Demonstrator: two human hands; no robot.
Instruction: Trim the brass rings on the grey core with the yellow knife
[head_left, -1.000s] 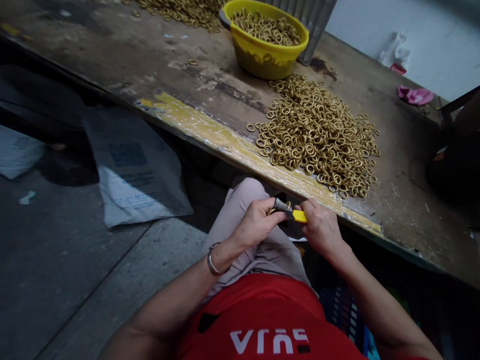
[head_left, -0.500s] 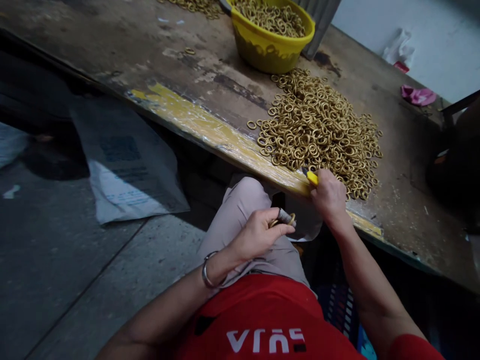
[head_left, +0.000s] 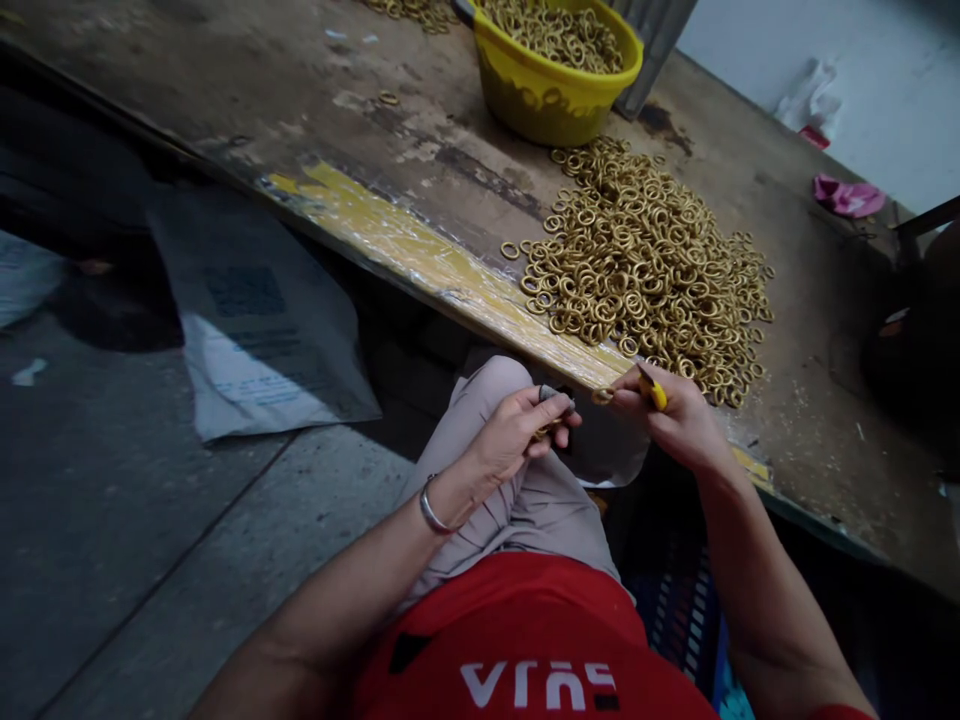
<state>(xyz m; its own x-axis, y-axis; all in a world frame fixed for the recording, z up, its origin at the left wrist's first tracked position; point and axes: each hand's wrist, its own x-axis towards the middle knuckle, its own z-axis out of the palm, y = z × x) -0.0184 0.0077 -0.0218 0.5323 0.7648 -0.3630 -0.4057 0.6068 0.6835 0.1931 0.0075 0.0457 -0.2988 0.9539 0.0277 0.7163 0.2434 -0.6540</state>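
Over my lap, my left hand (head_left: 517, 430) is closed around some brass-coloured rings (head_left: 549, 430); a grey wrap or sleeve (head_left: 553, 396) covers one of its fingertips. My right hand (head_left: 679, 415), at the table's front edge, grips a yellow-handled knife (head_left: 655, 390) with its dark blade pointing up and left. Between that hand's thumb and forefinger is another ring (head_left: 602, 397), held out toward my left hand. Just beyond my right hand lies a wide heap of brass-coloured rings (head_left: 652, 260) on the table.
Behind the heap, a yellow basin (head_left: 555, 100) full of rings stands on the worn wooden table (head_left: 300, 100). Yellow tape (head_left: 397, 235) lines the table edge. A pink cloth (head_left: 847, 196) lies at the right. A printed white sack (head_left: 262, 340) is below on the floor.
My right hand has drawn back from the edge of the heap and now pinches a ring beside the knife. My left hand has turned and its fingers have closed more over its rings.
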